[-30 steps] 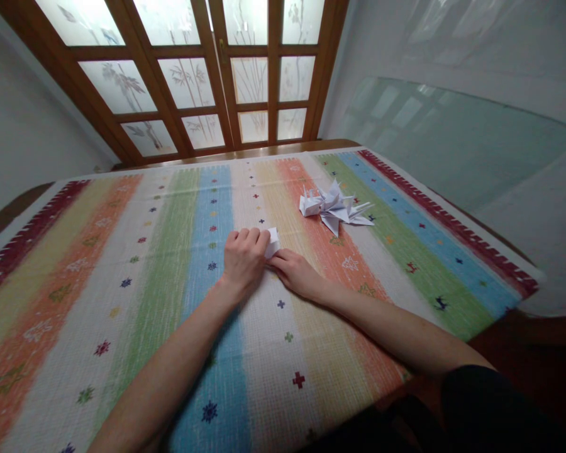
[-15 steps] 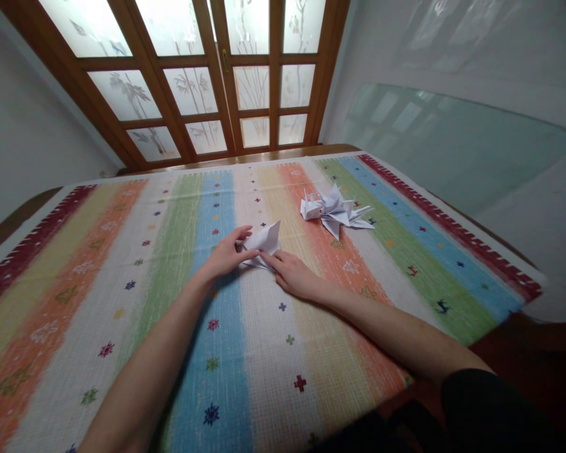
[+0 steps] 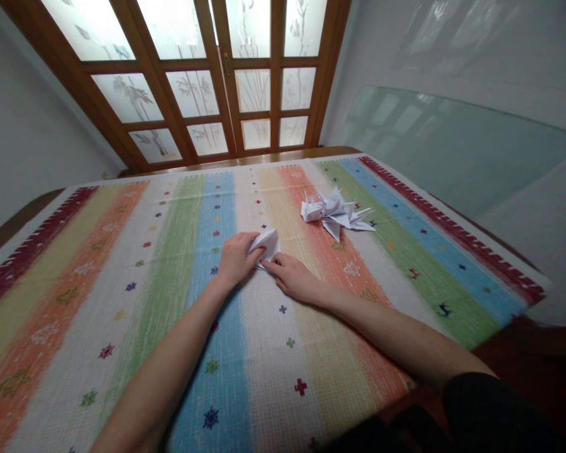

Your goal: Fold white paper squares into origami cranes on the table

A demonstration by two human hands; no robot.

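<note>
A folded sheet of white paper (image 3: 268, 242) is between my hands, near the middle of the table. My left hand (image 3: 238, 258) grips its left side, with the thumb over the near face and the fingers behind. At the paper's lower right edge, my right hand (image 3: 295, 277) pinches it between thumb and fingertips. Parts of the paper are covered by my fingers. Several folded white paper cranes (image 3: 337, 212) lie bunched together beyond my right hand, touching one another.
A cloth with coloured stripes (image 3: 179, 251) covers the table. Wooden doors with frosted panes (image 3: 188, 94) stand behind the table's far edge. To the right, a pale glass panel (image 3: 453, 145) is against the wall.
My left hand has closed in around the paper and turned, its fingers now curled. The paper's upright flap has been pressed lower. My right hand has barely moved.
</note>
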